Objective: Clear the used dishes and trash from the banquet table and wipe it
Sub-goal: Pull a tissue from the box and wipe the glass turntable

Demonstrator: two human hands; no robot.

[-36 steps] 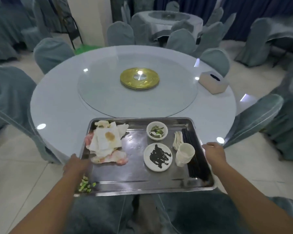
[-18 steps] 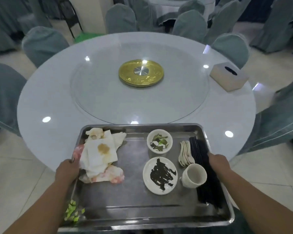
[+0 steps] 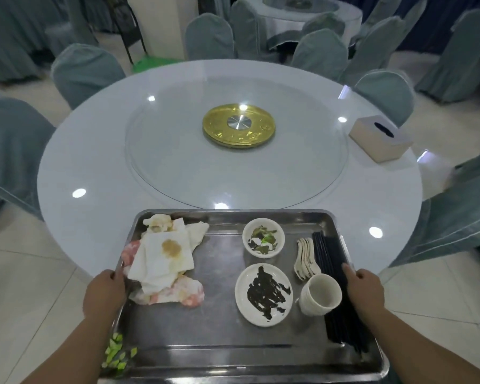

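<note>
While left hand [image 3: 104, 291] and right hand [image 3: 365, 290] clench opposite rims, steel tray [image 3: 227, 353] stays level; dirty dishes, stained napkins [image 3: 164, 259] loaded there, far edge over round bench [image 3: 100, 151].

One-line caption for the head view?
Both hands, left and right, grip a steel tray of used dishes at the round white table.

Round table [image 3: 94, 173] bears glass turntable [image 3: 178, 167], tissue box [image 3: 380, 138], perhaps tray [image 3: 222, 350].
</note>
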